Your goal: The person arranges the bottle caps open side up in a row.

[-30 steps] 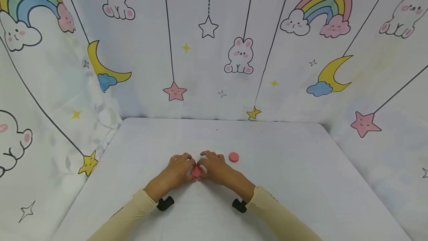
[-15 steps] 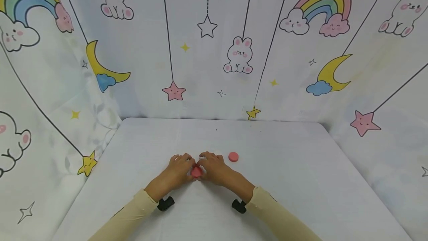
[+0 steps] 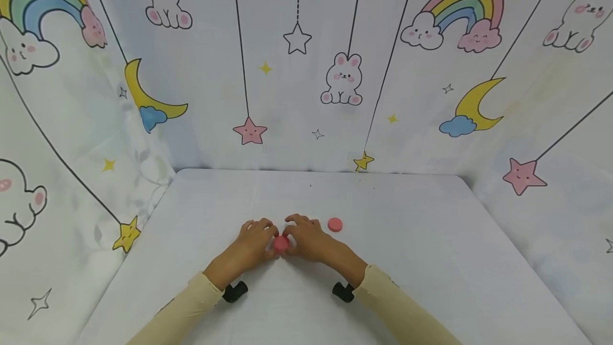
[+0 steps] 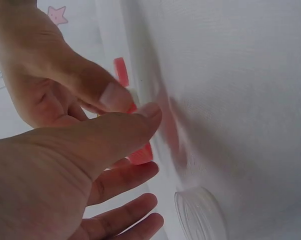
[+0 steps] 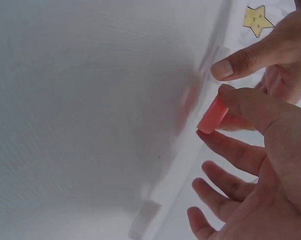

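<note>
A pinkish-red round cap [image 3: 281, 244] is held between the two hands, low over the middle of the white table. My right hand [image 3: 306, 238] pinches it between thumb and index finger, the other fingers spread apart in the right wrist view. On the opposite side, my left hand [image 3: 251, 244] has its thumb and index finger at the cap's edge. Fine ridges show on the side of the cap [image 4: 141, 154] in the left wrist view, where the left thumb covers part of it. A second red disc [image 3: 335, 224] lies on the table beyond the right hand.
A clear round plastic container [image 4: 201, 215] stands near the left hand's fingers in the left wrist view. A translucent piece [image 5: 144, 220] shows low in the right wrist view. Printed cloth walls [image 3: 297, 95] enclose the white table [image 3: 407, 260].
The index fingertips have drawn apart slightly, so more of the cap's round face shows between the hands. The second red disc has stayed in place.
</note>
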The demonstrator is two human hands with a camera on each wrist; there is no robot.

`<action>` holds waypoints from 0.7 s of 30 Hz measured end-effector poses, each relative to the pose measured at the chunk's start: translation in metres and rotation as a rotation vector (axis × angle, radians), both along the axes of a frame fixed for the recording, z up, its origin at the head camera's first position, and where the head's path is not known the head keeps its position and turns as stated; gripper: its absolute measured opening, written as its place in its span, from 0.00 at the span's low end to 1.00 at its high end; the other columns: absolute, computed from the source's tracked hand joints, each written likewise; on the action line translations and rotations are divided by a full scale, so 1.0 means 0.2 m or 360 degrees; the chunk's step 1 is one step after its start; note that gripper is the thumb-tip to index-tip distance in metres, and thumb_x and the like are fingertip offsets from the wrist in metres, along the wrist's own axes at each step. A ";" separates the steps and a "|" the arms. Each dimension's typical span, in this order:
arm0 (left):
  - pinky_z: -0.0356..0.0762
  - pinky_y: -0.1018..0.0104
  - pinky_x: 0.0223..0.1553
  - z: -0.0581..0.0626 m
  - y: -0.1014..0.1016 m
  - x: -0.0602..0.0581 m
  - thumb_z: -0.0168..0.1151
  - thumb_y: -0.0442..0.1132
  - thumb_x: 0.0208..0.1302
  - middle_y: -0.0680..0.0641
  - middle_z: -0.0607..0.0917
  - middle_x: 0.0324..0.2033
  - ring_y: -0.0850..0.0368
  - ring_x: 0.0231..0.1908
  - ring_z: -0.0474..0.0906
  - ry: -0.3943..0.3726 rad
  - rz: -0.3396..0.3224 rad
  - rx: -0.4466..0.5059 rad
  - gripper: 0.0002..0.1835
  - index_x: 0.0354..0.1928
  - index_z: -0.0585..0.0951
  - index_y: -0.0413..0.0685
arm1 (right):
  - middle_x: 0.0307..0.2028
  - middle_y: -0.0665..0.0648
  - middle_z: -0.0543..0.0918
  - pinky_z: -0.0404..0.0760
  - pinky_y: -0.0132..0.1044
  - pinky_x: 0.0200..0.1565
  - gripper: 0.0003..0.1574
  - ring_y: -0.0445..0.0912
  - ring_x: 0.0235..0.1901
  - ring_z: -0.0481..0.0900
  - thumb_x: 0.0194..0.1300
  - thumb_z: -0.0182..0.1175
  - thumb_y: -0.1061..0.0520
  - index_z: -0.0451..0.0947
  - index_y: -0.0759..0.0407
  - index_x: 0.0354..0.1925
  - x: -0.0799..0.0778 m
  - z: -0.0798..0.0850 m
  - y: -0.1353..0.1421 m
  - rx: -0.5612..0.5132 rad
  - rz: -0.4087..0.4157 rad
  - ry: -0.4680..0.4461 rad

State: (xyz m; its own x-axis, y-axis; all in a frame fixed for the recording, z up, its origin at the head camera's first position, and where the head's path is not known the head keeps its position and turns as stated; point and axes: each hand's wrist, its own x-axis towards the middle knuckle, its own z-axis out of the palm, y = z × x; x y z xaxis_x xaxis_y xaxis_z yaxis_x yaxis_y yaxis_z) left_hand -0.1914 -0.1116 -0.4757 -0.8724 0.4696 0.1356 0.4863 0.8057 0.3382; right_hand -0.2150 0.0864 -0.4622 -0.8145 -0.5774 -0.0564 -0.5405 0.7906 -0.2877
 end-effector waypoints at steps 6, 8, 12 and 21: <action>0.65 0.36 0.68 0.00 -0.01 0.00 0.77 0.43 0.64 0.39 0.80 0.55 0.40 0.60 0.77 -0.0008 0.0028 -0.0010 0.17 0.47 0.81 0.43 | 0.71 0.59 0.76 0.72 0.61 0.66 0.18 0.53 0.73 0.70 0.71 0.68 0.44 0.90 0.55 0.49 -0.01 0.05 0.01 -0.0168 -0.0038 -0.0012; 0.65 0.36 0.69 0.00 -0.01 -0.01 0.77 0.43 0.64 0.39 0.79 0.56 0.40 0.60 0.77 -0.0019 0.0041 -0.0013 0.18 0.48 0.80 0.44 | 0.70 0.59 0.76 0.72 0.61 0.65 0.18 0.54 0.72 0.71 0.71 0.67 0.44 0.90 0.55 0.48 0.00 0.06 0.01 -0.0183 -0.0042 -0.0007; 0.65 0.36 0.69 -0.01 -0.02 0.00 0.77 0.43 0.64 0.40 0.78 0.56 0.39 0.59 0.77 0.0000 0.0051 0.0013 0.18 0.47 0.79 0.44 | 0.70 0.59 0.77 0.72 0.61 0.65 0.19 0.54 0.71 0.72 0.72 0.65 0.44 0.90 0.55 0.49 0.00 0.06 0.00 -0.0171 -0.0054 -0.0009; 0.66 0.35 0.68 0.00 -0.01 0.00 0.76 0.50 0.65 0.41 0.79 0.54 0.40 0.57 0.79 0.0082 0.0038 0.0020 0.20 0.47 0.81 0.43 | 0.69 0.58 0.77 0.72 0.61 0.66 0.22 0.52 0.71 0.71 0.75 0.61 0.41 0.91 0.55 0.46 0.01 0.04 -0.02 -0.0181 -0.0107 -0.0065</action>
State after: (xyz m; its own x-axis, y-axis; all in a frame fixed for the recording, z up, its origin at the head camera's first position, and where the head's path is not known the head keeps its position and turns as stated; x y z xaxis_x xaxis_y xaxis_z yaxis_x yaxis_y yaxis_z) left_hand -0.1912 -0.1128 -0.4758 -0.8751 0.4466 0.1862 0.4838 0.8133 0.3233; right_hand -0.2139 0.0817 -0.4550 -0.8499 -0.5262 -0.0278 -0.4735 0.7857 -0.3981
